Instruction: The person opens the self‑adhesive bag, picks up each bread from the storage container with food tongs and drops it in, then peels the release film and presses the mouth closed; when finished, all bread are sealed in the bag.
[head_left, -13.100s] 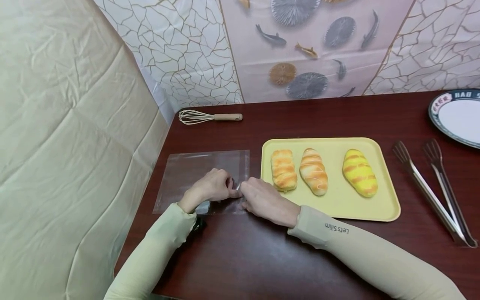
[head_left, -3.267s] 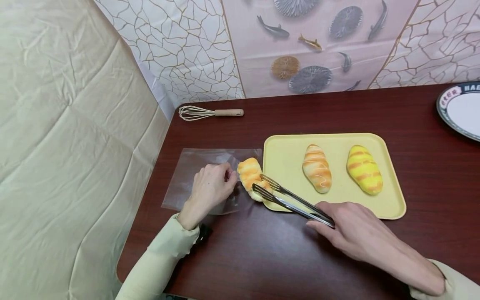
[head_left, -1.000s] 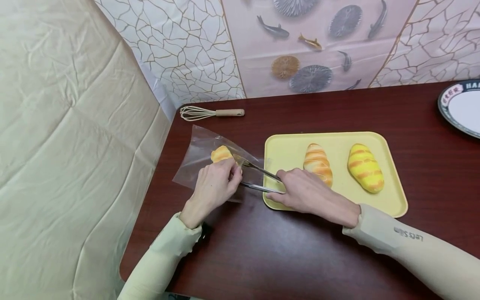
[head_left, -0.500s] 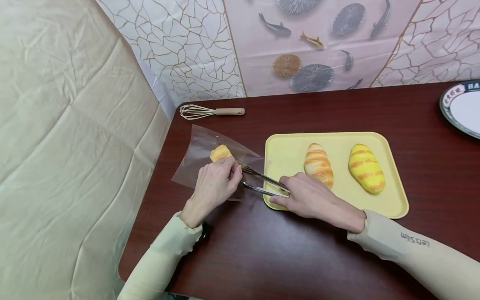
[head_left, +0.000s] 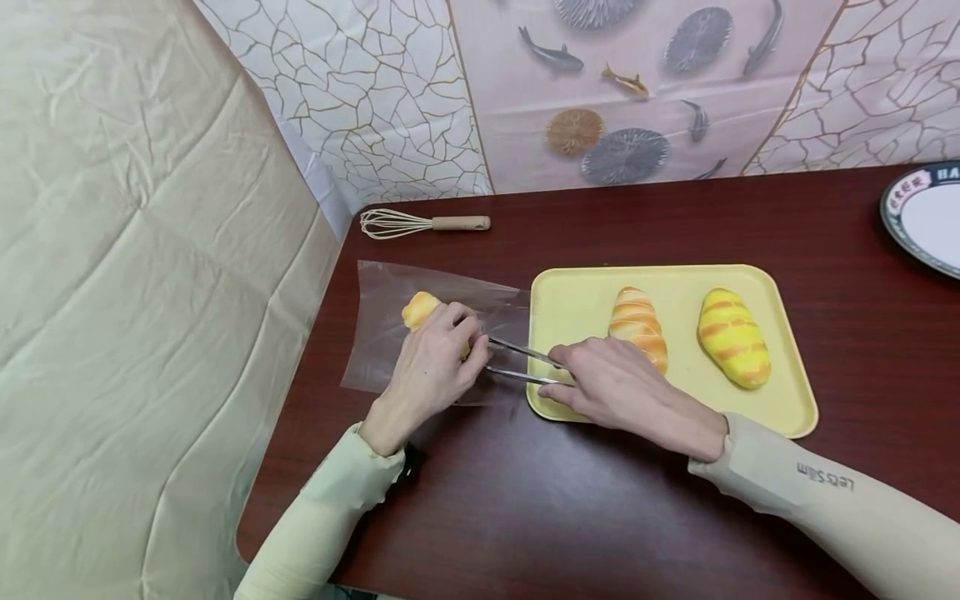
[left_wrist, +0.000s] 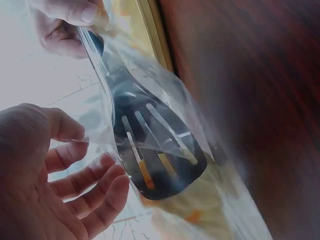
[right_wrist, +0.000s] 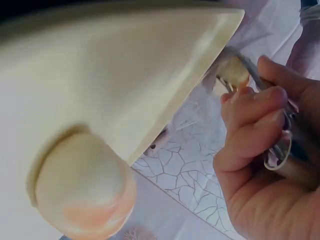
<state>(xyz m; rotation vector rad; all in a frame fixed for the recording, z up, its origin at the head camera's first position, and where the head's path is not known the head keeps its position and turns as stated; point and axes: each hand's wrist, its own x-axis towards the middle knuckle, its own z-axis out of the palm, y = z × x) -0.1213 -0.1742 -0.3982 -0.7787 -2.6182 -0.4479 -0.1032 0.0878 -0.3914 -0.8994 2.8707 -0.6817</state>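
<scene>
My left hand [head_left: 431, 354] pinches the film of a clear plastic bag [head_left: 371, 333] between thumb and finger. A segmented golden bread [head_left: 420, 308] lies inside the bag, its near part hidden behind that hand. My right hand [head_left: 618, 379] grips metal tongs [head_left: 525, 377], which reach leftward over the tray's edge into the bag. In the left wrist view, one slotted tong head [left_wrist: 160, 155] is under the film beside the bread [left_wrist: 195, 210]. The right wrist view has the fingers [right_wrist: 255, 135] curled round the tongs' handle.
On the yellow tray [head_left: 690, 408] lie a striped bread with white icing [head_left: 637, 325], partly behind the right hand, and a yellow striped bread [head_left: 733, 337]. A whisk [head_left: 427, 223] lies at the back left, and a rimmed plate [head_left: 930, 217] at the far right.
The tongs came off the table into my right hand. The golden bread went from the tray into the bag. In the last half second it slid left and the bag's far corner dropped.
</scene>
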